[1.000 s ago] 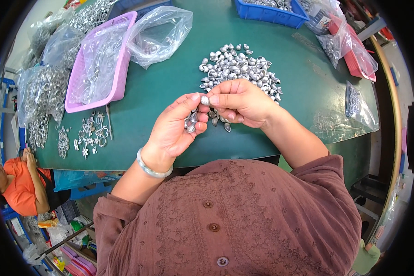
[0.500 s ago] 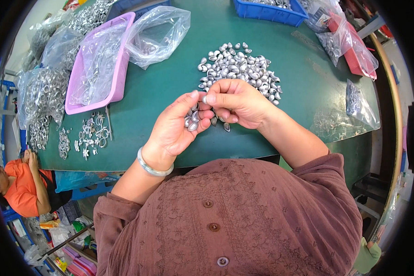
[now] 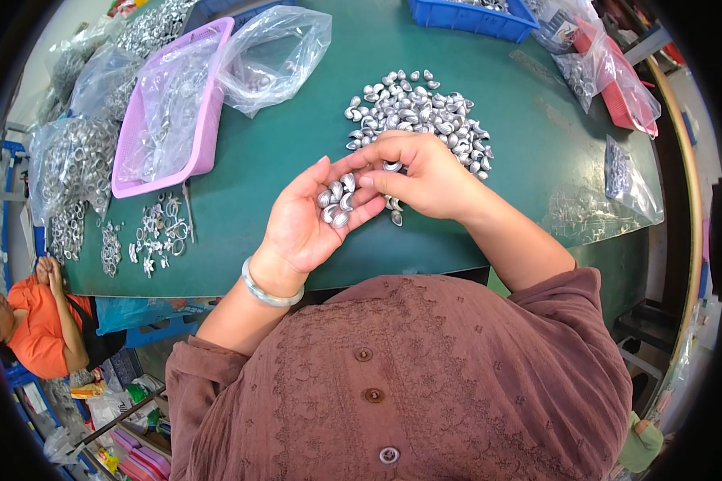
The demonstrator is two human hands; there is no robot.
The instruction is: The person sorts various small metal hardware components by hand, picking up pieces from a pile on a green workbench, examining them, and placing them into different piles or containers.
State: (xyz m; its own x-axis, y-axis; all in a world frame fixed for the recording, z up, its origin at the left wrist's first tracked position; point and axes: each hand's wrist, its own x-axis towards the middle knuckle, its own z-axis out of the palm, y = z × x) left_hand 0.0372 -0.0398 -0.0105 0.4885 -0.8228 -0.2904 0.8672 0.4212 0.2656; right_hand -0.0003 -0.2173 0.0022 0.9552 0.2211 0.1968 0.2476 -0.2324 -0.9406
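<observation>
Cupped palm up, my left hand (image 3: 293,224) holds several small silver-grey, ridged shell-shaped metal pieces (image 3: 335,200). A pale bangle (image 3: 269,290) circles that wrist. My right hand (image 3: 431,178) is close beside the left fingertips, its fingers bent around another shell-shaped piece (image 3: 392,167), partly hidden by them. Below the right hand, a few more pieces (image 3: 395,215) lie on the green tabletop (image 3: 425,248). Just beyond both hands spreads a heap of the same shell-shaped pieces (image 3: 421,108).
At left are a pink basket (image 3: 206,144) lined with clear plastic, bagged metal rings (image 3: 72,168) and loose silver parts (image 3: 164,228). A blue tray (image 3: 473,24) stands at the back; a red basket (image 3: 626,104) and small bag (image 3: 630,184) lie right. A person in orange (image 3: 38,325) sits left.
My left palm has opened more, showing more of the pieces in it. The right hand has shifted slightly right, and its fingertips no longer pinch at the left fingertips.
</observation>
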